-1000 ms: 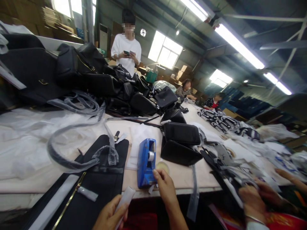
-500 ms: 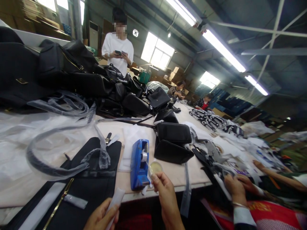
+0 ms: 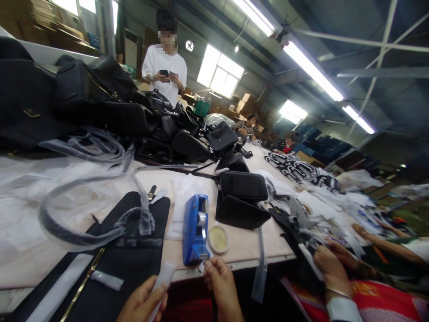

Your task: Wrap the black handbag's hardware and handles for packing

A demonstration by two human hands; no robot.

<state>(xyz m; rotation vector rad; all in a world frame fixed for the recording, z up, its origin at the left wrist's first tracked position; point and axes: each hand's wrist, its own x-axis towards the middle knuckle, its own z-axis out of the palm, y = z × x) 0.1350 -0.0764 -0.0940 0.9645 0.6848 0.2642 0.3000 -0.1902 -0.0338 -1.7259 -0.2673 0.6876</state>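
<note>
My left hand [image 3: 144,299] is closed around a strip wrapped in white translucent film [image 3: 164,276], its free end pointing up. My right hand [image 3: 221,284] pinches the end of clear tape at the front cutting edge of a blue tape dispenser [image 3: 190,232]. The tape itself is barely visible at the fingertips. Just right of the dispenser sits a small round tub [image 3: 218,239] with yellowish contents. A flat black bag [image 3: 134,259] with a gold zipper lies left of my hands, and a film-wrapped strap [image 3: 67,239] curls over it.
Black bags [image 3: 110,116] are heaped along the back left. A boxy black bag [image 3: 243,201] stands beyond the tub, with a plastic-wrapped strap [image 3: 259,273] hanging over the table edge. At right, a co-worker's hands [image 3: 330,268] handle material. A person [image 3: 164,67] stands behind the heap.
My right hand has come down and slightly left from beside the tub to the dispenser's cutting edge, uncovering the tub. My left hand is nearly unmoved.
</note>
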